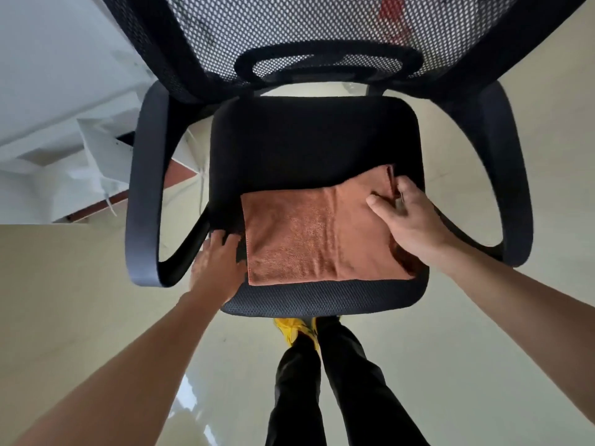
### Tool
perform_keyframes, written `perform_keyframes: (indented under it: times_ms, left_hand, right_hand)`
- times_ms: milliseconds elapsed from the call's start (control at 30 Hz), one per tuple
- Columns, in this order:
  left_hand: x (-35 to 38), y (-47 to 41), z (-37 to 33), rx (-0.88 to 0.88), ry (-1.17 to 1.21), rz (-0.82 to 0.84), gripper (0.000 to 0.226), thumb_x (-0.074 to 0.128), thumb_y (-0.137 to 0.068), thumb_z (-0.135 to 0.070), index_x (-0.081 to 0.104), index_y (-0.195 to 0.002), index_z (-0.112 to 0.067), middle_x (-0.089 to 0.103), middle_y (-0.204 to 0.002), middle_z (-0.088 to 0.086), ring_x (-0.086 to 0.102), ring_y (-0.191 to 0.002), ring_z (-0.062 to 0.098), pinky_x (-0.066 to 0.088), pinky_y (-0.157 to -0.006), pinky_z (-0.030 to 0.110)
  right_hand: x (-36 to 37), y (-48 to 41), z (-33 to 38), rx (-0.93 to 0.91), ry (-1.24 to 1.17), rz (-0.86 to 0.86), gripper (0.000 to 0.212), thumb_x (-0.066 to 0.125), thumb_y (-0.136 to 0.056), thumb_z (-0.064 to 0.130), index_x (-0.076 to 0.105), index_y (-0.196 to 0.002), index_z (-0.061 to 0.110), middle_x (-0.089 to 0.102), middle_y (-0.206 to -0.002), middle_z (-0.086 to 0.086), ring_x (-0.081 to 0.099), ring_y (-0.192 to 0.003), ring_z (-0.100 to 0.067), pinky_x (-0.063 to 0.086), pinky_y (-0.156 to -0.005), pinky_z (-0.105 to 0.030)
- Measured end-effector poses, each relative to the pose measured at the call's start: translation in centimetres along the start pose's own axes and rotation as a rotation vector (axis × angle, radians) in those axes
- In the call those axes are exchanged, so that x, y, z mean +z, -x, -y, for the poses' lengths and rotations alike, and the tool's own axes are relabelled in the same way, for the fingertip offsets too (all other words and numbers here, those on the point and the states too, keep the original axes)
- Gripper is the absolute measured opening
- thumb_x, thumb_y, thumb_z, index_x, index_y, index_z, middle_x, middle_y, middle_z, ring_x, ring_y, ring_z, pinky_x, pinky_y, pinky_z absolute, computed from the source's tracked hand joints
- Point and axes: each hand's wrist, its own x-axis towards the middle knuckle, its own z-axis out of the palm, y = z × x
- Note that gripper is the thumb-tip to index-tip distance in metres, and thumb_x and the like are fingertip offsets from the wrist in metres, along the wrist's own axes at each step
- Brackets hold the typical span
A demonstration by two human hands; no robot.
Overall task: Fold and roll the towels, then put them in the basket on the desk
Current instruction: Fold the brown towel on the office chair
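Our left hand (216, 263) lies flat and open, fingers spread, on the front left corner of the chair seat (309, 136), its fingertips just beside the left edge of the orange towel (306, 233) and not gripping it. The towel is folded into a rough rectangle and lies flat on the front half of the seat, its near edge running close along the seat's front edge and its left edge short of the seat's left side. A fold line runs down it right of the middle. Our right hand (407, 217) rests on the towel's right end near the seat's right edge, fingers closed around the far right corner, where a dark strip of the hem shows between thumb and fingers. The towel thus lies between our two hands, touched by the right and just clear of the left. The armrests (143, 194) curve outside both hands.
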Motion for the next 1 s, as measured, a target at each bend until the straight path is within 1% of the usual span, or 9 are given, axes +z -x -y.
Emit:
perform_keyframes:
  times_ms: [67,133,267,433,600,700,800,900,1000]
  left_hand:
    - [0.7,1.5,0.7,-0.038,0.033,0.046,0.043,0.06,-0.085,-0.022,0.052,-0.126,-0.013,0.044,-0.133,0.011,0.046,-0.119,0.033,0.045,-0.092,0.047]
    - [1.4,2.7,1.7,-0.064,0.059,0.051,0.042,0.06,-0.086,-0.02,0.052,-0.127,-0.013,0.044,-0.132,0.01,0.046,-0.118,0.031,0.045,-0.092,0.046]
    - [2.4,3.9,4.1,-0.086,0.131,0.01,0.04,0.058,-0.087,-0.015,0.054,-0.126,-0.008,0.048,-0.129,0.013,0.049,-0.118,0.033,0.045,-0.091,0.046]
    - [2.7,4.6,6.4,-0.148,0.167,0.009,0.037,0.056,-0.089,-0.02,0.052,-0.125,-0.014,0.053,-0.129,0.009,0.053,-0.116,0.034,0.047,-0.092,0.048]
    - [2.4,4.7,6.1,-0.1,0.216,-0.043,0.035,0.057,-0.088,-0.017,0.055,-0.123,-0.012,0.06,-0.116,0.011,0.061,-0.103,0.035,0.05,-0.086,0.046]
    - [1.8,4.8,4.0,-0.007,0.191,-0.116,0.032,0.06,-0.087,-0.014,0.06,-0.118,-0.011,0.059,-0.114,0.01,0.061,-0.099,0.032,0.053,-0.08,0.044]
    - [1.2,3.6,1.5,0.213,0.131,-0.279,0.023,0.068,-0.078,-0.008,0.067,-0.102,-0.007,0.061,-0.103,0.013,0.06,-0.091,0.033,0.056,-0.069,0.047]
    - [0.4,1.5,-1.8,0.426,-0.002,-0.262,0.038,0.063,-0.086,-0.02,0.058,-0.123,-0.015,0.053,-0.13,0.012,0.051,-0.12,0.033,0.048,-0.094,0.047]
    - [0.1,-0.9,-2.8,0.402,-0.207,-0.029,0.073,0.057,-0.09,-0.041,0.02,-0.15,-0.021,0.009,-0.16,0.01,0.009,-0.147,0.028,0.023,-0.115,0.044]
  right_hand:
    - [2.7,0.2,1.9,0.063,-0.115,0.09,0.024,0.067,-0.089,0.032,0.055,-0.101,0.015,0.065,-0.091,-0.002,0.064,-0.08,-0.01,0.051,-0.071,-0.021]
    - [6.0,0.1,3.4,0.124,-0.162,0.153,0.024,0.068,-0.088,0.029,0.053,-0.102,0.016,0.064,-0.093,-0.004,0.067,-0.078,-0.016,0.056,-0.06,-0.027]
    - [12.4,-0.8,5.3,0.204,-0.146,0.214,0.028,0.067,-0.089,0.021,0.047,-0.108,0.015,0.06,-0.092,-0.008,0.067,-0.058,-0.018,0.054,-0.044,-0.025]
    - [17.9,-1.8,5.6,0.251,-0.016,0.239,0.038,0.066,-0.087,0.015,0.041,-0.115,0.015,0.056,-0.104,-0.011,0.07,-0.071,-0.031,0.06,-0.052,-0.042]
    - [18.5,-1.7,5.6,0.248,0.006,0.376,0.057,0.073,-0.081,0.016,0.043,-0.13,0.018,0.06,-0.104,-0.008,0.071,-0.074,-0.021,0.061,-0.061,-0.035]
    - [15.7,-2.3,5.1,0.154,-0.077,0.18,0.032,0.065,-0.088,0.018,0.056,-0.119,0.017,0.068,-0.096,-0.004,0.072,-0.07,-0.014,0.061,-0.065,-0.035]
    - [12.3,-3.4,4.2,0.092,-0.062,-0.044,0.011,0.056,-0.092,0.016,0.063,-0.099,0.02,0.071,-0.09,-0.005,0.071,-0.064,-0.012,0.061,-0.066,-0.038]
    - [10.9,-4.1,3.7,0.222,-0.105,0.112,0.009,0.057,-0.093,0.013,0.066,-0.093,0.013,0.071,-0.094,-0.01,0.071,-0.069,-0.015,0.059,-0.064,-0.034]
    - [10.8,-5.3,3.2,0.327,-0.202,0.248,0.012,0.063,-0.091,0.007,0.066,-0.102,0.01,0.069,-0.108,-0.014,0.07,-0.088,-0.021,0.059,-0.074,-0.033]
